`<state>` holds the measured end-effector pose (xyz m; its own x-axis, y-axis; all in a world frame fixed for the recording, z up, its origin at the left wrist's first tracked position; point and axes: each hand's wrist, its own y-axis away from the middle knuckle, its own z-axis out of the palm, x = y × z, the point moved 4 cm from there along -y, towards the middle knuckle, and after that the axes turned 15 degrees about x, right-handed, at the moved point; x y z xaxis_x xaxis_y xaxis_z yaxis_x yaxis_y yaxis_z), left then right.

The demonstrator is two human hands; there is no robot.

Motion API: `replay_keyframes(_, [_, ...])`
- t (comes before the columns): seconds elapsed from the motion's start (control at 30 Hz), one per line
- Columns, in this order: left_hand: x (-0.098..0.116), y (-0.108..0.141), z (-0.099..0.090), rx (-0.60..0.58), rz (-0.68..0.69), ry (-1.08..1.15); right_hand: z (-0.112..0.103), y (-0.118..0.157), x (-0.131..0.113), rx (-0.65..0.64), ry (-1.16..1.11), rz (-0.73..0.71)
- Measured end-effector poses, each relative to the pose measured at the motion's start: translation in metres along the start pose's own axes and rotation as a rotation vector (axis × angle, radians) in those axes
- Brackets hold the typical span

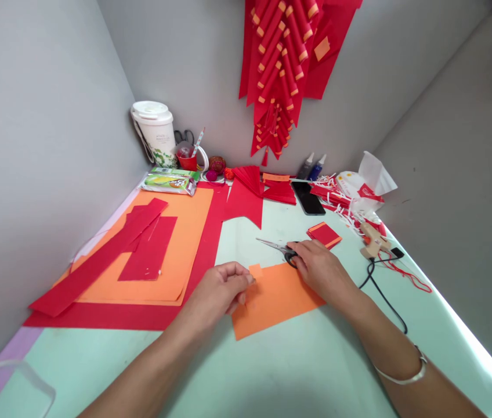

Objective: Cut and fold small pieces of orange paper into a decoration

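One orange sheet [278,307] lies on the desk in front of me, slightly askew, between my two hands. The fingers of my left hand [217,288] are pinched together on a small orange piece [255,270] at the sheet's upper left corner. The fingers of my right hand [322,267] curl over the black handles of the scissors [277,247]; I cannot tell how firmly they grip. The blades point left, just beyond the sheet. Near that hand sits a red stack with orange edges [324,235].

The desk [228,377] is pale green and smooth, with a lilac band [6,366] along its left side. There, a big red sheet [211,232] lies beneath a large orange one [185,232], and red strips [102,258] overlap on top. On the right, a dark cord [385,301] runs from a beige block [374,239].

Along the back stand a white lidded cup [156,136] and two small bottles [311,167], with a black phone [308,198] lying before the bottles. Plain grey walls [46,128] close in on three sides. Against the back one hangs a red paper decoration [278,64] with rows of orange-tipped rolls.
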<state>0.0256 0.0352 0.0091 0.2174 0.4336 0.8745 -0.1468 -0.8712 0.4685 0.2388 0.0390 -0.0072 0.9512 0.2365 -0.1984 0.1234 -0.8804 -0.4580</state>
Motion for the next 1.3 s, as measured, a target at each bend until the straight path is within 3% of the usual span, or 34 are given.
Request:
replay_keyframes(0.2, [0.001, -0.001, -0.003, 0.077, 0.036, 0.04, -0.015, -0.001, 0.0, 0.061, -0.048, 0.097])
replay_keyframes(0.3, [0.0, -0.003, -0.006, 0.142, 0.076, -0.016, -0.027, -0.001, 0.002, 0.062, -0.343, 0.374])
replay_keyframes(0.4, [0.0, -0.004, -0.008, 0.19, 0.1, -0.066, -0.033, 0.013, -0.007, -0.078, -0.715, 0.687])
replay_keyframes(0.53, [0.0, -0.004, -0.008, 0.209, 0.104, -0.085, -0.034, 0.051, -0.037, -0.273, -1.012, 0.917])
replay_keyframes(0.6, [0.0, -0.004, -0.006, 0.213, 0.114, -0.086, -0.031, 0.071, -0.053, -0.272, -1.08, 0.985])
replay_keyframes(0.7, [0.0, -0.003, -0.003, 0.206, 0.139, -0.079, -0.026, 0.09, -0.071, -0.184, -1.164, 1.018])
replay_keyframes(0.83, [0.0, -0.003, -0.002, 0.199, 0.156, -0.079, -0.018, 0.099, -0.083, -0.126, -1.098, 1.003])
replay_keyframes(1.3, [0.001, 0.0, -0.002, 0.175, 0.148, -0.077, -0.003, 0.109, -0.087, -0.066, -1.051, 0.905])
